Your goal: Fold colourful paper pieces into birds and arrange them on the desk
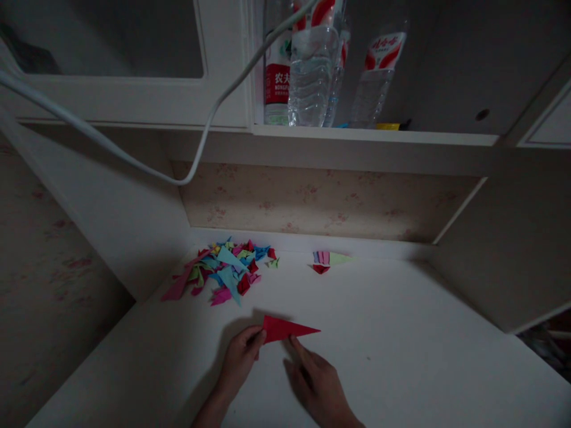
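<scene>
A red sheet of folded paper point(285, 330), shaped as a long narrow triangle, has its point toward the right. At its wide left end, my left hand point(241, 359) pinches the paper between thumb and fingers. My right hand point(319, 380) is below the paper, its index finger stretched out and touching the lower edge near the middle. The other fingers of that hand are bent and partly hidden, and nothing shows gripped in them.
A heap of colourful folded paper pieces point(232, 267) lies at the back left of the white tabletop point(401, 333). Several more folded pieces point(322, 259) lie at the back. Plastic bottles point(312, 77) stand on the shelf above, with a white cable point(207, 128) hanging in front.
</scene>
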Demonstrator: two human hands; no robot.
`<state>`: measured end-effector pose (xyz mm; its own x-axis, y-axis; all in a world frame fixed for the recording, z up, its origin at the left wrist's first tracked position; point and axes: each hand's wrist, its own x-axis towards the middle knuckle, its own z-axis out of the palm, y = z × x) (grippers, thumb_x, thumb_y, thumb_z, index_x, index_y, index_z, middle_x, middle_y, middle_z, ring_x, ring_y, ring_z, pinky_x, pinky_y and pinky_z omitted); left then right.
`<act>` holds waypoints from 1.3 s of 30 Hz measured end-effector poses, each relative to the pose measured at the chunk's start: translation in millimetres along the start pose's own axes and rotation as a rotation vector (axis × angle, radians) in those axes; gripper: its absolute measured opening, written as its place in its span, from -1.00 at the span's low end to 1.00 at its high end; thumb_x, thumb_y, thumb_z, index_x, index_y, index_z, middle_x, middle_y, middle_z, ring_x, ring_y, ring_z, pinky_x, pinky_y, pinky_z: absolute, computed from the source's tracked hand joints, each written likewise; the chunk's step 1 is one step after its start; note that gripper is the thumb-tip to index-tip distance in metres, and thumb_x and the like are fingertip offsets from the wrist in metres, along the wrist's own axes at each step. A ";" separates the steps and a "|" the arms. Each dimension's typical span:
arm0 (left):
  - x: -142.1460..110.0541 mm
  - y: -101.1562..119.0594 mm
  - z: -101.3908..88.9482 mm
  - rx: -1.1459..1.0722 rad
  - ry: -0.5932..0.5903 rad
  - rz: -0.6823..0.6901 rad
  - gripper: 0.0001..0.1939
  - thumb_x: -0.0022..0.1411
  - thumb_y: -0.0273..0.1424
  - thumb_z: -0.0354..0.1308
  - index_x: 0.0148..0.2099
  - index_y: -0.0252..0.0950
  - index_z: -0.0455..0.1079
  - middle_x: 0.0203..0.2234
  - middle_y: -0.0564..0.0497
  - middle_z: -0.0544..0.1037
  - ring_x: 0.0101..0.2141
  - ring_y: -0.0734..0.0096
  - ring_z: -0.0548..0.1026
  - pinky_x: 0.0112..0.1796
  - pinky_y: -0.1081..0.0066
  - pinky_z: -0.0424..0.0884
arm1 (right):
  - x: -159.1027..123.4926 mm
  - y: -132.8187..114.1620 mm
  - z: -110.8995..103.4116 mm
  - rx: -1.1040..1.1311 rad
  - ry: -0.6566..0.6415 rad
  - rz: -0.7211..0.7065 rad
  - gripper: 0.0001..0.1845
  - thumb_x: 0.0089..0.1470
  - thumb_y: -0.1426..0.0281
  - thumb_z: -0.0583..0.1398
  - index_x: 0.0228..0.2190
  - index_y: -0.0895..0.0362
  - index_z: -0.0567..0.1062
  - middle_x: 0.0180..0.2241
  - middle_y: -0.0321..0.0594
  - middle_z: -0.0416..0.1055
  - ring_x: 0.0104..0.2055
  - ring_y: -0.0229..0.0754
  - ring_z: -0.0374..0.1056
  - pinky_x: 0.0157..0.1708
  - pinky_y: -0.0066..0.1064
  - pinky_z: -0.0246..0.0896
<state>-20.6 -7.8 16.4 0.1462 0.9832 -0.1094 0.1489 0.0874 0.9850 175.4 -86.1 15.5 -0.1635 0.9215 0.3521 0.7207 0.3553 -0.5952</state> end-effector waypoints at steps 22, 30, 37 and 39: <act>2.9 -14.4 -2.0 0.063 -0.153 -0.061 -0.51 0.11 -0.09 0.07 -0.13 -0.39 0.52 -0.72 0.12 0.29 -0.63 0.52 0.18 -0.58 0.51 0.07 | -0.4 3.4 0.2 0.074 0.026 0.113 -0.46 0.21 0.35 0.04 0.20 -0.01 0.14 0.02 -0.21 0.41 -0.13 -0.21 0.46 -0.12 -0.46 0.37; 2.0 -13.6 -1.6 0.089 -0.175 -0.045 -0.49 0.11 -0.06 0.06 -0.13 -0.38 0.52 -0.71 0.12 0.28 -0.63 0.52 0.18 -0.58 0.51 0.08 | 0.7 4.4 -1.0 0.021 0.001 0.001 -0.49 0.18 0.38 0.07 0.16 -0.04 0.22 0.09 -0.25 0.34 0.04 -0.19 0.35 0.03 -0.41 0.27; -1.3 -6.9 0.0 0.088 -0.191 -0.027 -0.47 0.13 -0.03 0.04 -0.13 -0.38 0.52 -0.70 0.13 0.28 -0.61 0.51 0.19 -0.56 0.51 0.09 | 2.1 1.6 -3.2 0.028 -0.040 -0.017 -0.49 0.19 0.35 0.08 0.17 -0.05 0.21 0.06 -0.22 0.37 0.02 -0.14 0.36 0.03 -0.31 0.29; -1.5 -6.2 0.4 0.091 -0.188 -0.024 -0.45 0.12 -0.01 0.05 -0.12 -0.38 0.52 -0.70 0.13 0.29 -0.61 0.50 0.20 -0.55 0.51 0.10 | 2.2 1.3 -3.7 0.034 -0.054 -0.017 -0.48 0.19 0.36 0.06 0.18 -0.04 0.19 0.07 -0.20 0.35 0.03 -0.14 0.35 0.04 -0.29 0.28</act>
<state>-21.4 -9.9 10.4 0.3204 0.9330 -0.1637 0.2412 0.0868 0.9666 178.5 -84.3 18.2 -0.2127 0.9221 0.3232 0.6947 0.3753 -0.6136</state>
